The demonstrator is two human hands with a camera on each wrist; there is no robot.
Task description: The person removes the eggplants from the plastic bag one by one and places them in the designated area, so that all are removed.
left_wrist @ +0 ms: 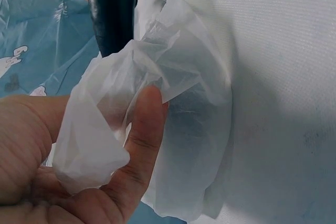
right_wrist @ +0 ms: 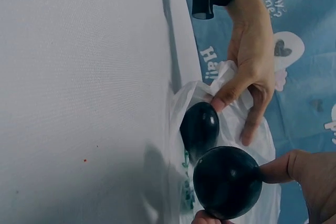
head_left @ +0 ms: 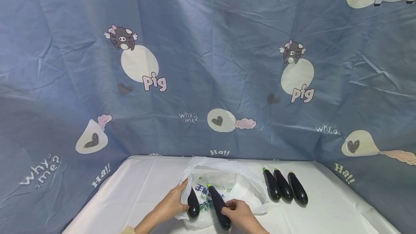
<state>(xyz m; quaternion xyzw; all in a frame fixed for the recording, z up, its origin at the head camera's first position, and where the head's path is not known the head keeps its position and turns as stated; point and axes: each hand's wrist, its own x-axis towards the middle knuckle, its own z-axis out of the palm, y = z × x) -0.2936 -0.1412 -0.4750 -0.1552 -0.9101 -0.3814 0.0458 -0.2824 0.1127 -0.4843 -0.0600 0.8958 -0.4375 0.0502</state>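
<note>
A white plastic bag (head_left: 240,187) with printed lettering lies with its mouth spread toward me. My left hand (head_left: 173,202) pinches the bag's left edge between thumb and fingers; the left wrist view shows the thin film (left_wrist: 94,156) bunched in that hand. Just inside the bag by this hand lies one dark eggplant (head_left: 193,205). My right hand (head_left: 238,214) grips a second eggplant (head_left: 218,205) near its round end, its green stem pointing into the bag's mouth. Seen from the right wrist, the held eggplant's blunt end (right_wrist: 227,183) sits between thumb and fingers.
To the right of the bag, three more eggplants (head_left: 283,187) lie side by side on the white tabletop (head_left: 328,198), stems pointing away. A blue patterned cloth (head_left: 208,64) hangs behind and along both sides of the table.
</note>
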